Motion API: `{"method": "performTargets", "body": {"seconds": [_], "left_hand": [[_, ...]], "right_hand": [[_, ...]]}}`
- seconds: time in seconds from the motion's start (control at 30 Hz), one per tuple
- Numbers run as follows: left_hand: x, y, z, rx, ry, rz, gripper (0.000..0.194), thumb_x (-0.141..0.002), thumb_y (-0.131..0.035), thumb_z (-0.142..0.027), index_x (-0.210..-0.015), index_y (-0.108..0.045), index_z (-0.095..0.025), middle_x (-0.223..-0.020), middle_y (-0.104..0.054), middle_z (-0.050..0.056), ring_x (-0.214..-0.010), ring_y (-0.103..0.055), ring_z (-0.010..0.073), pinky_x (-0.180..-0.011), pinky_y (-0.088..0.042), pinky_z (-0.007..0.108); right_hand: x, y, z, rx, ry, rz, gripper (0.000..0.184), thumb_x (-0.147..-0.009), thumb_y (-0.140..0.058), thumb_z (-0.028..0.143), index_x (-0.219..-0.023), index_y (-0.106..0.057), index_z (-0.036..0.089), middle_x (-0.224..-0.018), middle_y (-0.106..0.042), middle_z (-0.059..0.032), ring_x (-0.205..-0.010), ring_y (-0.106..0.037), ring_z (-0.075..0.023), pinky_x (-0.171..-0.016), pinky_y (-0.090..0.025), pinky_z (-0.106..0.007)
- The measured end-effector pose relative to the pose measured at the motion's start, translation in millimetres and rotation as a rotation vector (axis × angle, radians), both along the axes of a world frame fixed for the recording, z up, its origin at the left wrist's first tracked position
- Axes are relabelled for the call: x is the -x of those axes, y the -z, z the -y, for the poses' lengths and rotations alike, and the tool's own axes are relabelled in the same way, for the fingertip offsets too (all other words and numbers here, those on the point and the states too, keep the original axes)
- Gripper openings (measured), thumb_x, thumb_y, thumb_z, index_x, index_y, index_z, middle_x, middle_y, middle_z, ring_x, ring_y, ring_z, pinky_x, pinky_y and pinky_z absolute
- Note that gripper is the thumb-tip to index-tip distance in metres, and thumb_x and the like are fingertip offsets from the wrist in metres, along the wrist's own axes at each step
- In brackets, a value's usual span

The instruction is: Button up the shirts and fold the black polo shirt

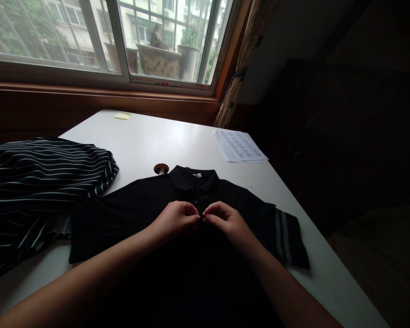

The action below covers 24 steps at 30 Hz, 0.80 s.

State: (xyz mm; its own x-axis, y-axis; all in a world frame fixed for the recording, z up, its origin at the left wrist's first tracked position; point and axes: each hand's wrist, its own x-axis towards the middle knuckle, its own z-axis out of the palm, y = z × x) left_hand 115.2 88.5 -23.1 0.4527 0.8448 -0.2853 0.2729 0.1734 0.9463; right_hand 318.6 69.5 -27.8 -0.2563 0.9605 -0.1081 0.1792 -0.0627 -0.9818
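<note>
A black polo shirt [133, 205] lies spread face up, its collar [191, 180] toward the window and two grey stripes on the right-hand sleeve [283, 234]. At the front placket, my left hand [178, 217] is closed in a pinch on the fabric. My right hand [229, 222] pinches the placket from the other side, its fingertips almost meeting the left ones. One button [196, 202] shows just above the fingers. Whatever lies between the fingertips is too small and dark to make out.
The shirt rests on a white table [150, 136]. Black-and-white striped cloth [48, 175] is heaped at the left, against a shirt sleeve. Printed papers [239, 146] lie near the far right edge, yellow sticky notes [122, 116] at the back. A round cable hole [161, 168] is beside the collar.
</note>
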Motion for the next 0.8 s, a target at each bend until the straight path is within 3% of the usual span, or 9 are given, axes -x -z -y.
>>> {"method": "performTargets", "body": {"seconds": [0.5, 0.8], "left_hand": [[0.6, 9.2, 2.8, -0.197, 0.016, -0.047, 0.023, -0.083, -0.059, -0.033, -0.088, -0.073, -0.016, -0.075, -0.07, 0.003, -0.068, -0.066, 0.0174, -0.06, -0.047, 0.023], [1.6, -0.4, 4.0, -0.331, 0.02, -0.135, 0.022, -0.085, -0.06, -0.036, -0.086, -0.071, -0.017, -0.075, -0.071, 0.002, -0.07, -0.064, 0.0169, -0.061, -0.044, 0.023]], "right_hand": [[7.6, 5.1, 3.4, -0.167, 0.024, 0.136, 0.016, -0.078, -0.072, 0.021, -0.093, -0.066, 0.022, -0.093, -0.068, -0.0007, -0.088, -0.066, -0.0177, -0.081, -0.052, -0.03], [10.9, 6.6, 4.5, -0.189, 0.021, 0.081, 0.026, -0.076, -0.071, 0.015, -0.1, -0.064, 0.023, -0.096, -0.068, -0.0009, -0.087, -0.067, -0.0165, -0.082, -0.054, -0.03]]}}
